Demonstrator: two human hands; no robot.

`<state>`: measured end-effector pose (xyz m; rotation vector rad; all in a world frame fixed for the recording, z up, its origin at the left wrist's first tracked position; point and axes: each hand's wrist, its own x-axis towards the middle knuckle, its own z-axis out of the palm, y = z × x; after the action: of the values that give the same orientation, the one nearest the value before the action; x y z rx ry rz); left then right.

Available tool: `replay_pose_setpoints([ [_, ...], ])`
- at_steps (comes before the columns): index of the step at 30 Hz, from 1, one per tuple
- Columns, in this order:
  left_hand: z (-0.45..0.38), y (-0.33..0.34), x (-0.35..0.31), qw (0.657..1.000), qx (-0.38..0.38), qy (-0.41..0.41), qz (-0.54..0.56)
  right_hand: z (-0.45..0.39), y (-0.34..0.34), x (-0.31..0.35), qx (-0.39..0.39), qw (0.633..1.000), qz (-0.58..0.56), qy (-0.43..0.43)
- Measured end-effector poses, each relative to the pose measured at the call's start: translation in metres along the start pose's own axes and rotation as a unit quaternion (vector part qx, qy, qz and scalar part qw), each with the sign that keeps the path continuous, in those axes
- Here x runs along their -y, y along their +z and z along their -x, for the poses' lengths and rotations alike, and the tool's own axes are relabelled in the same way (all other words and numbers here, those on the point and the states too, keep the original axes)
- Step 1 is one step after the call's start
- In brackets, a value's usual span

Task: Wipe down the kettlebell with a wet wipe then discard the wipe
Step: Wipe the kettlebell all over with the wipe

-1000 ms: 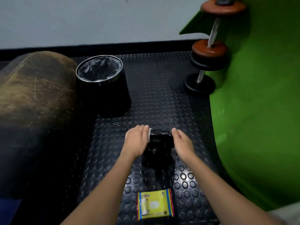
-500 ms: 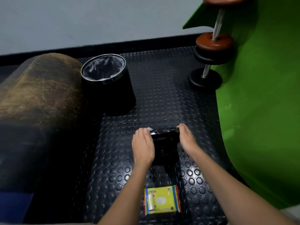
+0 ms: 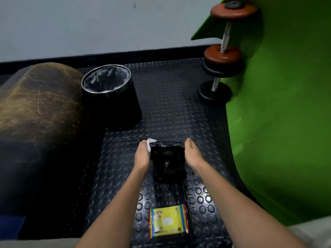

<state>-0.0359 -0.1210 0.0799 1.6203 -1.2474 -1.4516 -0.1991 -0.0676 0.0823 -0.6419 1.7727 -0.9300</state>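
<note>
The black kettlebell [image 3: 168, 161] sits on the bumpy black floor mat [image 3: 172, 108], in the middle and a bit near. Its top looks wet and shiny. The left hand [image 3: 142, 154] is pressed flat against the left side of the kettlebell with a white wet wipe [image 3: 150, 144] under its fingers; a corner of the wipe sticks out at the far end. The right hand [image 3: 192, 153] lies flat against the right side, fingers straight, with nothing in it. Closer in, on the mat, lies a yellow pack of wipes [image 3: 169, 223]. Farther off to the left stands a black trash bin [image 3: 112, 97] with a bag inside. A big brown cushion [image 3: 38, 108] is left of the bin. On the far right, a dumbbell [image 3: 223, 52] leans against a green sheet [image 3: 286, 104].
</note>
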Motion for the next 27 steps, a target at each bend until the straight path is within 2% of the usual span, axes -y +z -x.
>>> replay_pose_setpoints([
  [2,-0.006,-0.002,-0.002,0.999,0.002,-0.002,-0.045,0.000,0.000,0.003,0.006,1.000,0.005,0.009],
  [4,-0.011,0.001,0.000,0.990,-0.019,0.045,-0.131,-0.001,-0.001,0.003,0.010,1.000,0.002,0.008],
  [6,-0.008,0.007,0.003,0.969,-0.044,0.132,-0.204,-0.005,-0.004,0.003,0.016,1.000,0.003,0.000],
  [8,-0.002,0.015,0.005,0.925,-0.060,0.234,-0.293,-0.009,-0.007,0.002,0.018,1.000,0.011,-0.005],
  [10,0.000,0.020,0.009,0.903,-0.070,0.284,-0.315,-0.012,-0.008,0.001,0.014,1.000,0.016,-0.010],
  [12,-0.001,0.018,0.011,0.906,-0.079,0.288,-0.300,-0.011,-0.007,0.001,0.019,1.000,0.015,-0.014],
  [14,-0.003,0.012,0.017,0.935,-0.096,0.250,-0.231,-0.009,-0.004,0.001,0.028,0.999,0.012,-0.017],
  [17,-0.009,0.006,0.024,0.993,-0.082,0.068,-0.052,-0.008,-0.001,0.000,0.021,1.000,0.000,-0.022],
  [19,-0.014,0.003,0.024,0.997,-0.055,-0.048,0.006,-0.007,-0.002,0.000,0.020,1.000,-0.004,-0.020],
  [20,-0.015,0.002,0.022,0.997,-0.042,-0.068,-0.008,-0.007,-0.004,-0.001,0.021,1.000,-0.004,-0.019],
  [21,-0.017,0.002,0.019,0.997,-0.036,-0.051,-0.048,-0.007,-0.005,-0.001,0.023,1.000,-0.004,-0.017],
  [23,-0.015,0.006,0.008,0.982,-0.041,0.058,-0.174,-0.007,-0.006,0.000,0.024,1.000,-0.002,-0.017],
  [25,-0.008,0.015,-0.003,0.923,-0.036,0.215,-0.318,-0.007,-0.005,0.001,0.021,1.000,0.004,-0.018],
  [26,-0.006,0.021,-0.005,0.889,-0.035,0.271,-0.368,-0.006,-0.005,0.002,0.018,1.000,0.007,-0.018],
  [27,-0.007,0.024,-0.003,0.870,-0.031,0.298,-0.392,-0.005,-0.005,0.003,0.016,1.000,0.008,-0.017],
])
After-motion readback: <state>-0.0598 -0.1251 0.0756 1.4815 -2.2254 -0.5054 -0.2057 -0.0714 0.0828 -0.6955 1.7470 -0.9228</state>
